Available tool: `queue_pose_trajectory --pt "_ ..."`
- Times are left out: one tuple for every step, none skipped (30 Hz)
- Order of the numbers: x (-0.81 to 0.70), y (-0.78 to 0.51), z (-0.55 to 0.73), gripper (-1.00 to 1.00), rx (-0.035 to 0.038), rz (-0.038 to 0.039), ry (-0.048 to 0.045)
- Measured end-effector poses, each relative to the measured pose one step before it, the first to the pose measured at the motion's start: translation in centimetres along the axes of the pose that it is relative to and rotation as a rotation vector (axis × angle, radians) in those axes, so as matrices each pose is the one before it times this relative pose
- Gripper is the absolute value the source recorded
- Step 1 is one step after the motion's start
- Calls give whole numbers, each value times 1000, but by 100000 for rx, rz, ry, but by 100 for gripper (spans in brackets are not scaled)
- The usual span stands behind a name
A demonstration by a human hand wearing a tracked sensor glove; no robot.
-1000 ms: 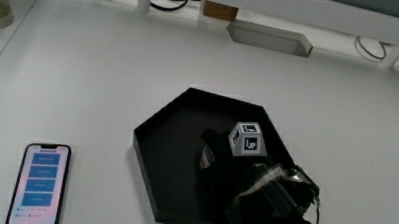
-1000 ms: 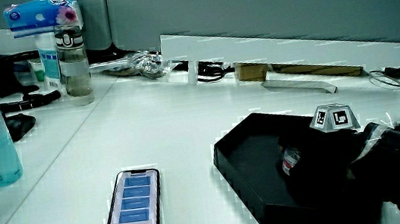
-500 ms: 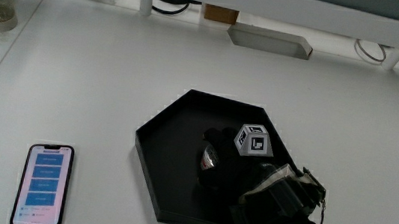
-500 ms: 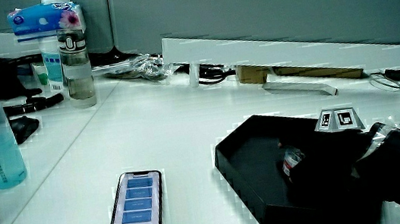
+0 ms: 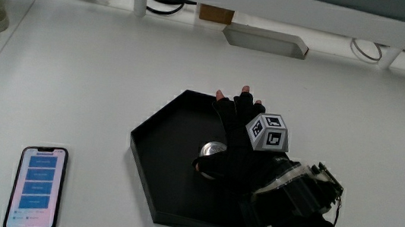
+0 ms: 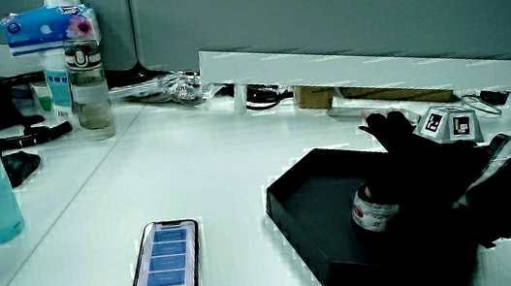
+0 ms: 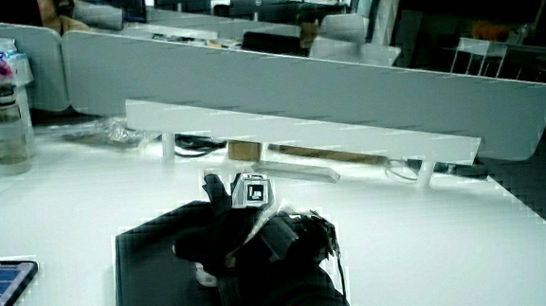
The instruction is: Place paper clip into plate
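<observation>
Phone [image 5: 35,188]: flat on the bench [image 5: 77,76], nearest the person, well apart from the plate.

Plate [image 5: 151,175]: black, hexagonal, raised rim.

Paper-clip container [image 6: 373,210]: 1 small round tub, not a loose clip; upright inside the plate, just under the palm.

Hand [image 5: 239,144]: over the plate; grip spread wide, fingers [image 5: 244,98] extended toward the partition, holding nothing. Tub appears released.

A small round container [image 5: 211,149] is set inside the tray [image 5: 160,166], under the hand [image 5: 241,145]. A phone [image 5: 33,186] is laid beside the tray, apart from it.
</observation>
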Motion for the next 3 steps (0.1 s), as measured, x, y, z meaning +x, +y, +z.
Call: queue_pose_trajectory --pt "89 78 -144 -100 -278 404 730" --pt "152 215 -231 -100 9 -1576 -763" --pt "-94 -122 31 -100 -718 -127 42"
